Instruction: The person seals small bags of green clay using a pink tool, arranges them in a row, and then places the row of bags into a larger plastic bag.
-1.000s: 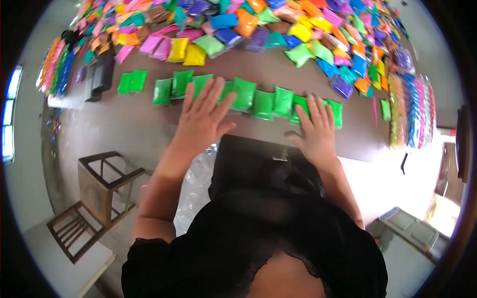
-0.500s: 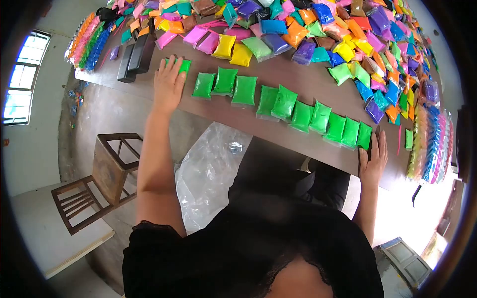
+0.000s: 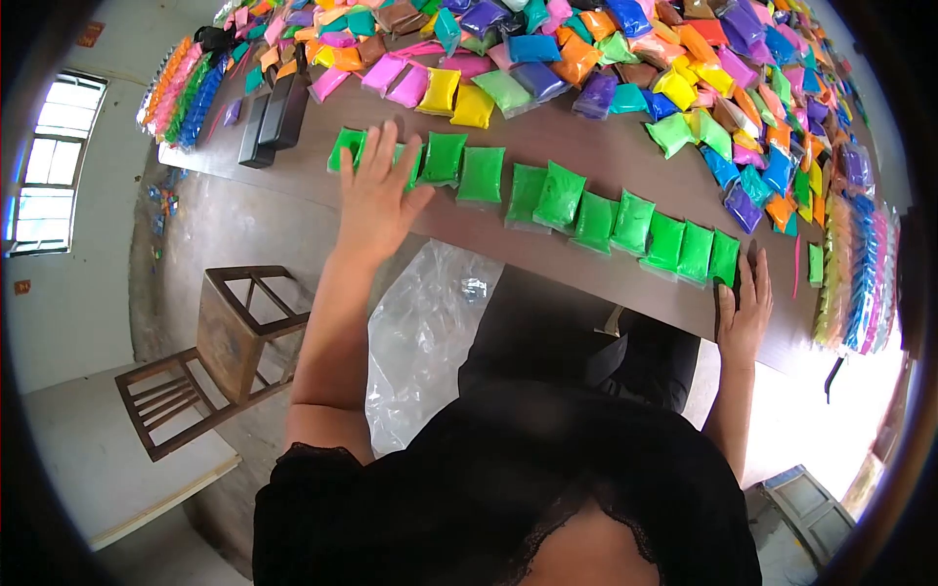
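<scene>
Several green packets (image 3: 559, 197) lie in a slanting row along the near part of the brown table (image 3: 322, 117). Over the row's left end is my left hand (image 3: 379, 200), fingers spread, partly covering a packet (image 3: 405, 162); whether it touches that packet I cannot tell. Another green packet (image 3: 347, 149) shows just left of its fingers. My right hand (image 3: 746, 311) rests flat at the table's near edge, fingers apart, beside the rightmost packet (image 3: 723, 258) of the row. Neither hand holds anything.
A large heap of coloured packets (image 3: 576, 61) covers the table's far side. Strips of packets hang at the left (image 3: 181, 93) and right (image 3: 860, 273) ends. Two black boxes (image 3: 283, 112) stand at left. A clear plastic bag (image 3: 420, 342) and a wooden chair (image 3: 230, 342) are below.
My left hand has moved right, off the leftmost green packet and over the one beside it, with its fingers more spread. The view has shifted slightly. My right hand stays beside the row's right end.
</scene>
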`<state>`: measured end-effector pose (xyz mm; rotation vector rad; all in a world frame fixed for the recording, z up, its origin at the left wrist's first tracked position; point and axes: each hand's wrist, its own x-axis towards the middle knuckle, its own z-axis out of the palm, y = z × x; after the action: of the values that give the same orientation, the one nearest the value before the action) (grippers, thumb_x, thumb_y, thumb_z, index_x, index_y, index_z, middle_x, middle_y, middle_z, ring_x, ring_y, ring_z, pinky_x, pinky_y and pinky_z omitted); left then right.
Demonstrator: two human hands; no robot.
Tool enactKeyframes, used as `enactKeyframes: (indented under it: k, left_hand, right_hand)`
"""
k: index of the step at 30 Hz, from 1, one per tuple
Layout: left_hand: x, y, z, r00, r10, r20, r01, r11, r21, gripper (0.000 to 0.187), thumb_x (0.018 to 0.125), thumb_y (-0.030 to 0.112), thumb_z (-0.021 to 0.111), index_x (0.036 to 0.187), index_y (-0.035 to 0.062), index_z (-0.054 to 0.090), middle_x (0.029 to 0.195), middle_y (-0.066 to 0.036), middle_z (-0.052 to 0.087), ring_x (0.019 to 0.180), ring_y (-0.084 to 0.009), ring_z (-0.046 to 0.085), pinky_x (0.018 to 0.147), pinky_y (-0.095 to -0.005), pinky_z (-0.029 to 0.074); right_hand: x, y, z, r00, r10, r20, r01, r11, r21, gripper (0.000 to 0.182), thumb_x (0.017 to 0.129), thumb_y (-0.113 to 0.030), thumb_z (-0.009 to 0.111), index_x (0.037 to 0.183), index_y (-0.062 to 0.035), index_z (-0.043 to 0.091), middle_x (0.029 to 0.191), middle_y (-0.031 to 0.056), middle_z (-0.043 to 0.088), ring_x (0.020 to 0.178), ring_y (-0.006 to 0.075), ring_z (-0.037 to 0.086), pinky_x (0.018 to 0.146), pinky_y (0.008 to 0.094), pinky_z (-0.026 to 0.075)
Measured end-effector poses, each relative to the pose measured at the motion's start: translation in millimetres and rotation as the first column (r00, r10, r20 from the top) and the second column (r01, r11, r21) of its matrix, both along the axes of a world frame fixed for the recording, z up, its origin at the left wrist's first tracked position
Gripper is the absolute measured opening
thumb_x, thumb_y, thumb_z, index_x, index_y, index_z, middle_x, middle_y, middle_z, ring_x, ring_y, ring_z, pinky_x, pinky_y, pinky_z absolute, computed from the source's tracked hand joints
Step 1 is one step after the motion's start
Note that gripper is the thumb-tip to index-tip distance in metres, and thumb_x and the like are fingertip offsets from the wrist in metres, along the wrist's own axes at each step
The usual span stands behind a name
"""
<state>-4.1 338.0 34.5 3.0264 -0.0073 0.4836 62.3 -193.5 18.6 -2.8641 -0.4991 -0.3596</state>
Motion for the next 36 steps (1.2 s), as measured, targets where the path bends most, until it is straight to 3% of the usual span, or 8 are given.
enactKeyframes:
  k: [5,7,10,14,16,22,25,36]
  left_hand:
    - [-5,9,-13,0.999,0.037,-0.033,-0.037,0.999,-0.017,0.063,0.098,0.039,0.055,0.151,0.0092,0.039,0.162,-0.022,0.023,0.149,-0.0385,0.023,0.119,-0.0606,0.011]
    - [-2,35,-15,0.938,0.232,0.256,-0.154,0.944,-0.292,0.057,0.099,0.033,0.055,0.148,0.0078,0.044,0.159,-0.024,0.029,0.148,-0.0378,0.028,0.119,-0.0562,0.017]
    - [-5,65,-7,0.865,0.4,0.301,-0.207,0.833,-0.514,0.045,0.103,0.026,0.05,0.144,0.0057,0.05,0.155,-0.021,0.039,0.145,-0.0362,0.035,0.119,-0.0515,0.024]
    - [-8,65,4,0.899,0.303,0.317,-0.176,0.912,-0.371,0.037,0.102,0.021,0.052,0.136,0.0073,0.059,0.148,-0.018,0.049,0.141,-0.0359,0.041,0.117,-0.0505,0.029]
    - [-9,54,4,0.986,0.071,0.154,-0.077,0.996,0.035,0.033,0.101,0.023,0.055,0.129,0.0111,0.065,0.145,-0.014,0.053,0.138,-0.0364,0.044,0.116,-0.0532,0.03]
    - [-5,32,0,0.994,-0.065,0.087,0.07,0.997,-0.045,0.033,0.1,0.027,0.056,0.128,0.0144,0.066,0.143,-0.013,0.055,0.138,-0.0379,0.044,0.115,-0.057,0.028]
    - [-4,36,-10,0.979,0.075,0.19,-0.027,0.969,-0.245,0.034,0.1,0.029,0.056,0.129,0.014,0.066,0.144,-0.014,0.054,0.138,-0.0388,0.044,0.115,-0.0576,0.027]
    - [-5,62,-10,0.969,0.23,0.086,-0.228,0.973,-0.034,0.03,0.098,0.032,0.058,0.124,0.0232,0.07,0.147,-0.017,0.051,0.139,-0.0404,0.041,0.115,-0.0603,0.026]
  right_hand:
    - [2,-1,-1,1.0,0.012,-0.008,-0.012,0.999,0.033,0.052,0.099,-0.033,0.053,0.142,-0.0048,0.053,0.157,0.0156,0.037,0.14,0.0377,0.04,0.114,0.0475,0.03]
    - [2,-1,-1,1.0,0.008,-0.013,-0.008,0.999,0.032,0.05,0.098,-0.031,0.053,0.14,-0.0039,0.054,0.157,0.0154,0.038,0.139,0.0375,0.041,0.114,0.0474,0.03]
    - [3,1,2,1.0,0.007,-0.016,-0.007,0.999,0.036,0.049,0.093,-0.024,0.061,0.136,-0.0023,0.057,0.156,0.0159,0.04,0.139,0.0367,0.041,0.113,0.0464,0.031]
    - [3,-2,-2,1.0,0.028,-0.005,-0.028,0.999,0.04,0.049,0.094,-0.026,0.061,0.136,-0.0022,0.057,0.156,0.0159,0.04,0.139,0.0363,0.041,0.113,0.0467,0.031]
    - [3,-3,-4,1.0,0.004,-0.005,-0.004,1.0,0.008,0.049,0.095,-0.029,0.06,0.137,-0.0026,0.057,0.156,0.0154,0.04,0.139,0.0362,0.041,0.113,0.0468,0.031]
    - [3,-2,-1,1.0,0.018,0.001,-0.018,1.0,-0.015,0.05,0.097,-0.032,0.058,0.138,-0.0039,0.056,0.155,0.0142,0.041,0.139,0.0359,0.041,0.113,0.0462,0.031]
    - [3,-1,0,1.0,0.018,0.006,-0.017,1.0,-0.023,0.05,0.097,-0.032,0.058,0.138,-0.003,0.056,0.155,0.0142,0.041,0.139,0.0355,0.041,0.113,0.0458,0.03]
    - [4,-1,1,1.0,0.027,0.003,-0.026,0.999,-0.018,0.05,0.098,-0.032,0.057,0.138,-0.0021,0.056,0.154,0.0143,0.043,0.14,0.0348,0.041,0.113,0.0458,0.03]
